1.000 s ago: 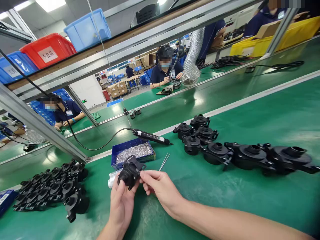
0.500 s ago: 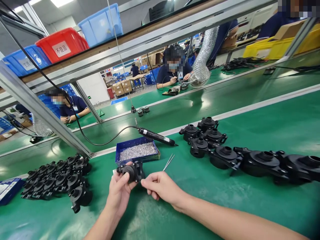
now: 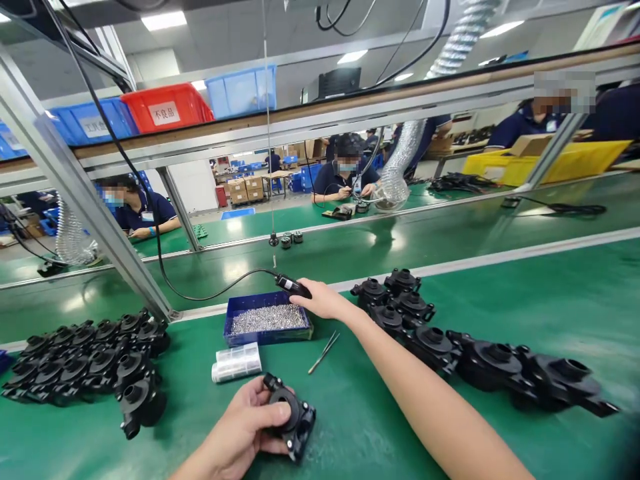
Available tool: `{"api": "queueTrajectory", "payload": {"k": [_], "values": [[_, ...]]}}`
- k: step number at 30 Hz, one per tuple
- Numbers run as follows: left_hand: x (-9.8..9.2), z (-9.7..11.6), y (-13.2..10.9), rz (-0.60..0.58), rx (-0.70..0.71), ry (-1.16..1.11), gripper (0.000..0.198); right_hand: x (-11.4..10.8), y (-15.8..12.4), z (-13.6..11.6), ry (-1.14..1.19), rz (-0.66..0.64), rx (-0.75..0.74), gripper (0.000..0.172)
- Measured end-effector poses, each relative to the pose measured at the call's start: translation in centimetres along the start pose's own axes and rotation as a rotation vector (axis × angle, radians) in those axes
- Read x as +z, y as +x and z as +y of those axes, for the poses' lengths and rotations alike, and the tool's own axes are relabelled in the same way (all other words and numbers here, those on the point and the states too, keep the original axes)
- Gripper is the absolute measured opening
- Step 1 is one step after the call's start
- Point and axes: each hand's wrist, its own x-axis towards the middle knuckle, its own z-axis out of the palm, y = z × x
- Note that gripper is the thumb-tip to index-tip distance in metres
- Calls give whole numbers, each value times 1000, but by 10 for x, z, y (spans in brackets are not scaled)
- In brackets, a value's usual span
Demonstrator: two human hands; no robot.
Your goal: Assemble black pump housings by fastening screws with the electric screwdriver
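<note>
My left hand (image 3: 255, 420) grips a black pump housing (image 3: 295, 427) low over the green mat, thumb across its round top. Farther forward, my right hand (image 3: 320, 299) is wrapped around the black electric screwdriver (image 3: 290, 285), whose tip is hidden by the hand. Just below the screwdriver sits a blue tray (image 3: 229, 323) full of small silver screws (image 3: 267, 319). Two clear cylinders (image 3: 237, 362) lie between the tray and my left hand. Tweezers (image 3: 324, 352) rest on the mat right of the tray.
Black housings stand in rows at the left (image 3: 75, 365) and in a line at the right (image 3: 435, 343). A metal post (image 3: 90, 193) rises at the left. The screwdriver's cable (image 3: 215, 297) loops leftward. Two people sit across the bench behind the frame.
My right hand has left the housing and taken hold of the screwdriver. My left hand has brought the housing nearer and turned it, uncovering the clear cylinders. The camera view has shifted.
</note>
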Motion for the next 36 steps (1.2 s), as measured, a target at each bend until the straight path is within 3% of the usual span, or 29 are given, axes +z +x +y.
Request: {"api": "queueTrajectory", "payload": {"k": [4, 7, 10, 14, 29, 36], "values": [[1, -7, 3, -19, -21, 7, 52, -18, -14, -25, -26, 146, 30, 28], [5, -8, 0, -4, -20, 9, 49, -23, -34, -67, 401, 259, -43, 32], [10, -5, -3, 16, -28, -6, 47, -12, -56, -111, 943, 164, -155, 33], [14, -1, -4, 38, -32, -37, 48, 10, -78, -143, 1137, 87, -216, 31], [13, -3, -3, 11, -14, -69, 43, 30, -87, -147, 975, 29, -255, 26], [16, -3, -4, 19, 0, -109, 51, 34, -88, -145, 958, 6, -223, 29]]}}
